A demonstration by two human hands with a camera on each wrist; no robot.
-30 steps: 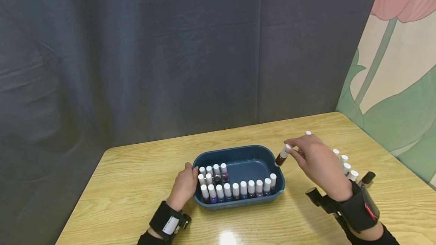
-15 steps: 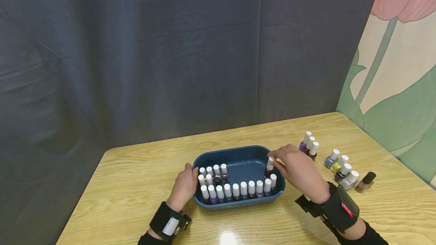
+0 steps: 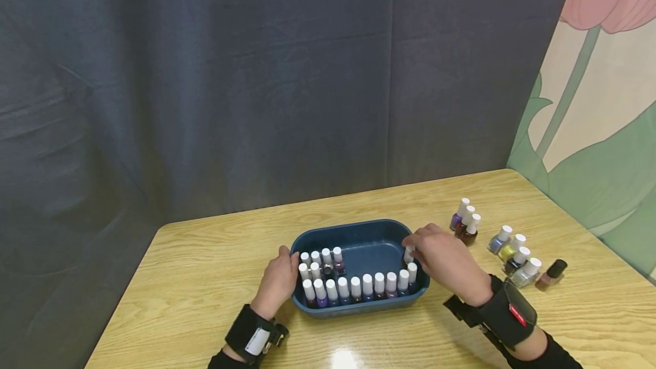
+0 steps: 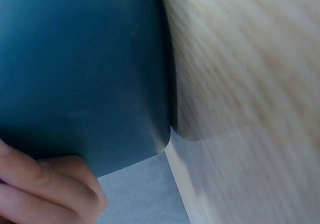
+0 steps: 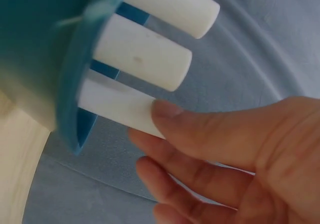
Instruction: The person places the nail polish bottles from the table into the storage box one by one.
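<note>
A dark blue oblong plastic tub (image 3: pixel 359 310) stands on the table with several white-capped nail polish bottles upright inside, along its front and left. My left hand (image 3: pixel 277 279) holds the tub's left end; in the left wrist view its fingers (image 4: pixel 55 186) are bent against the outer wall. At the tub's right end, my right hand (image 3: pixel 447 258) pinches a nail polish bottle (image 3: pixel 408 254) by its white cap. The right wrist view shows thumb and forefinger on that cap (image 5: pixel 117 103), beside other caps in a row. The tub's rim hides its glass body there.
On the table's right are three white-capped bottles (image 3: pixel 467 222) in a group. Several more, with blue, yellow, dark and clear bodies, form a row (image 3: pixel 514 253), and a black-capped bottle (image 3: pixel 550 275) lies tilted nearby. A dark curtain (image 3: pixel 287 101) hangs behind the table.
My right hand has carried the nail polish bottle leftward over the tub's right rim and lowered it inside, behind the front row's right end. The left hand has stayed on the tub.
</note>
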